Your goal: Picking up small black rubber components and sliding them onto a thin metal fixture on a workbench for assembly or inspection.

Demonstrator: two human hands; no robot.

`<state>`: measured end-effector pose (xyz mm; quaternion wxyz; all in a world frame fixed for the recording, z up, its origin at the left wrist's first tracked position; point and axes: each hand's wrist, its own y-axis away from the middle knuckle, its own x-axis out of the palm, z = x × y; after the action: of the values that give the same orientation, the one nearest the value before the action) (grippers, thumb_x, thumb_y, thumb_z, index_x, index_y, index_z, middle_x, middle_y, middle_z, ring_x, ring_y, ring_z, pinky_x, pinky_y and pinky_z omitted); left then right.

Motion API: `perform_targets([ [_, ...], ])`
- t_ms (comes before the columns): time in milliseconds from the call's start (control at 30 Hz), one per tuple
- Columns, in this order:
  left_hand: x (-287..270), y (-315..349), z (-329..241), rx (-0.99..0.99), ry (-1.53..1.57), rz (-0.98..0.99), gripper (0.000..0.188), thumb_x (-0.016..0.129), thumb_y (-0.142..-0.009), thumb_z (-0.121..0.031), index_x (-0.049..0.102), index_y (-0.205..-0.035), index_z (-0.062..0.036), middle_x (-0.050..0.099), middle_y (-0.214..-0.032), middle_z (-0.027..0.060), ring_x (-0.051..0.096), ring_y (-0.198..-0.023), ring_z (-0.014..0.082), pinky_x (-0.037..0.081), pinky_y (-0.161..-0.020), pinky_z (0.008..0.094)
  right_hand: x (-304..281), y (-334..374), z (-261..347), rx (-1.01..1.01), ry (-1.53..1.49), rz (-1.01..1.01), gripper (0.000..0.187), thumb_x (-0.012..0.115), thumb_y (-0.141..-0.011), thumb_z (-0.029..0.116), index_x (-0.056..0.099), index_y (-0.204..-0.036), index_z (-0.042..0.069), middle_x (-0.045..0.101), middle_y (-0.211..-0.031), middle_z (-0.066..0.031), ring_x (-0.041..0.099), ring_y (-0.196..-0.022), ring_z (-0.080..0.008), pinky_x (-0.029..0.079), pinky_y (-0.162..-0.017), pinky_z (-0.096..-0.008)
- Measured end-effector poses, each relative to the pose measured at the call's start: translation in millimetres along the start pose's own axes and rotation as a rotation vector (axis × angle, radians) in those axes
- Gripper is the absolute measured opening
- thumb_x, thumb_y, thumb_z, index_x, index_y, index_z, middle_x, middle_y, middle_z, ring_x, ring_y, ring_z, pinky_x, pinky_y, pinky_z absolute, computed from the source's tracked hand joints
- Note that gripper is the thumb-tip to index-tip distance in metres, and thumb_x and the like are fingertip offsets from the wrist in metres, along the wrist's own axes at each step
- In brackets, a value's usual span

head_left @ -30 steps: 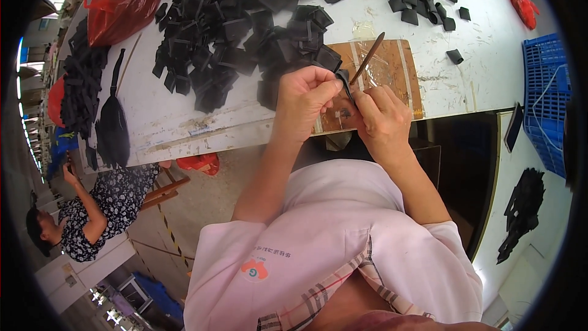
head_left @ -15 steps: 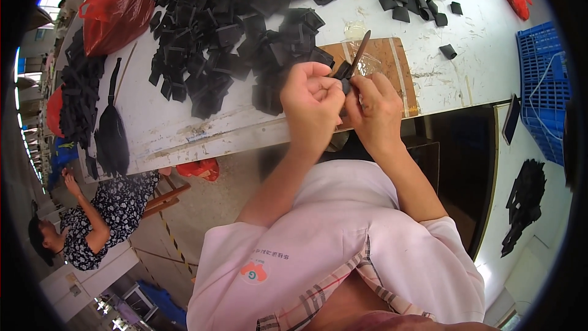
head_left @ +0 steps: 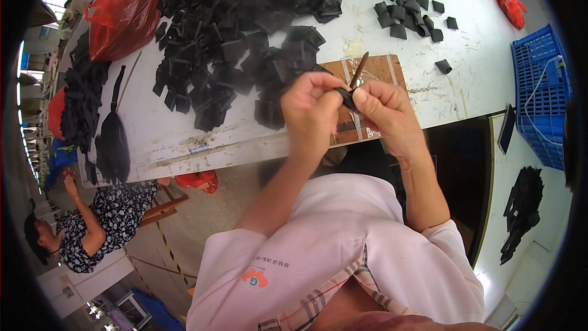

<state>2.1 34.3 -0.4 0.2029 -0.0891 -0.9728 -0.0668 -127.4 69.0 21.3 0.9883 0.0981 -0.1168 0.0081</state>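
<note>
Both my hands meet over the front part of a brown board (head_left: 399, 75) at the table's near edge. A small folded black fabric piece (head_left: 348, 100) is pinched between them. My left hand (head_left: 311, 109) grips its left side with curled fingers. My right hand (head_left: 391, 109) presses the thumb on its right side, fingers bent behind. From between the hands a brown pointed stick (head_left: 359, 70) slants up and away; its lower end is hidden, so I cannot tell whether it is held or fixed. A large heap of flat black pieces (head_left: 214, 43) lies left of the board.
Several small folded black pieces (head_left: 398, 17) lie beyond the board on the white table (head_left: 453, 95). Red plastic bag (head_left: 122, 21) and black brush (head_left: 113, 141) are at left. A blue crate (head_left: 542, 98) stands right. Another person (head_left: 92, 227) sits at far left.
My right hand has turned, so its thumb now lies on top of the black piece. My left hand stays closed on it. The whole view has shifted slightly.
</note>
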Motion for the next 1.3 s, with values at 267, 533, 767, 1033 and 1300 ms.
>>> perform_targets([
  [267, -9.9, -38.2, -3.0, -0.57, 0.941, 0.49, 0.02, 0.043, -0.087, -0.011, 0.052, -0.102, 0.0002, 0.06, -0.082, 0.0078, 0.028, -0.031, 0.0025, 0.024, -0.033, 0.0173, -31.1, -51.8, 23.8, 0.029, -0.07, 0.217, 0.027, 0.058, -0.082, 0.029, 0.057, -0.069, 0.005, 0.043, -0.055, 0.0068, 0.034, -0.048, -0.0016, 0.025, -0.041, -0.0163],
  [533, 12.9, -27.8, -10.8, 0.349, -0.193, 0.086, 0.032, 0.054, -0.079, 0.003, 0.048, -0.11, 0.0021, 0.058, -0.085, 0.0081, 0.052, -0.071, 0.0091, 0.042, -0.067, 0.0199, -22.7, -39.4, 12.2, -0.404, 0.285, -0.19, 0.034, 0.054, -0.084, 0.033, 0.056, -0.083, -0.001, 0.048, -0.064, 0.0012, 0.043, -0.059, -0.0072, 0.036, -0.05, -0.0206],
  [767, 13.3, -34.0, -28.1, 0.508, -0.318, 0.324, 0.015, 0.059, -0.075, 0.002, 0.061, -0.089, 0.0014, 0.06, -0.086, 0.0073, 0.054, -0.079, 0.0126, 0.043, -0.071, 0.0229, -5.8, -13.4, 15.3, -0.683, 0.594, -0.285, 0.04, 0.072, -0.065, 0.029, 0.058, -0.092, 0.004, 0.055, -0.077, -0.0032, 0.049, -0.064, -0.0118, 0.04, -0.051, -0.0231],
  [1033, 0.4, -35.9, -17.8, 0.264, 0.343, 0.272, 0.018, 0.052, -0.076, 0.007, 0.058, -0.094, 0.005, 0.059, -0.089, 0.0093, 0.055, -0.081, 0.0132, 0.042, -0.076, 0.0249, 3.9, -14.0, 27.9, -0.455, 0.306, -0.258, 0.018, 0.069, -0.069, 0.012, 0.06, -0.081, 0.001, 0.054, -0.066, -0.0037, 0.048, -0.056, -0.0086, 0.039, -0.048, -0.0195],
  [1300, -0.3, -34.5, -22.5, 0.301, 0.009, 0.348, 0.02, 0.053, -0.076, 0.006, 0.058, -0.096, 0.004, 0.059, -0.091, 0.0101, 0.054, -0.087, 0.0144, 0.042, -0.08, 0.0259, -5.2, -22.7, -1.9, -0.743, 0.63, -0.384, 0.009, 0.065, -0.071, 0.003, 0.057, -0.074, 0.0, 0.054, -0.062, -0.0049, 0.05, -0.05, -0.0105, 0.039, -0.046, -0.0216],
])
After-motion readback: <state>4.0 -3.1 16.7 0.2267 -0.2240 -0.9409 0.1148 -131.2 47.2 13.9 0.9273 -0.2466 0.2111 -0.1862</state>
